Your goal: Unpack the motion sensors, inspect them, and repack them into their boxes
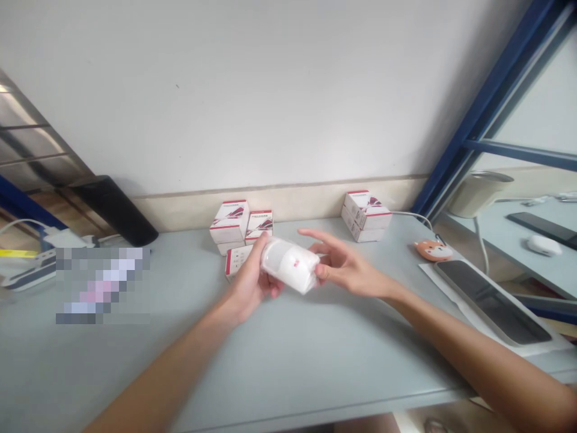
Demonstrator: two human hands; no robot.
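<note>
A white motion detector (292, 264) in crinkled clear plastic wrap is held tilted above the desk. It has a greyish curved window and a small red logo. My left hand (252, 278) is closed around its left end, thumb on the upper side and fingertips curled beneath. At the opposite end, my right hand (349, 267) pinches the wrap between thumb and bent fingers, its index finger stretched out. Just behind my left hand lies a small white-and-red box (235, 260), partly hidden by that hand.
Stacked white-and-red boxes (229, 219) stand by the wall, with another box (260, 226) beside them and a second stack (366, 218) farther right. A phone-like device (493, 300) and an orange animal-shaped case (433, 250) lie right. A black cylinder (115, 207) and power strip (33, 272) are left.
</note>
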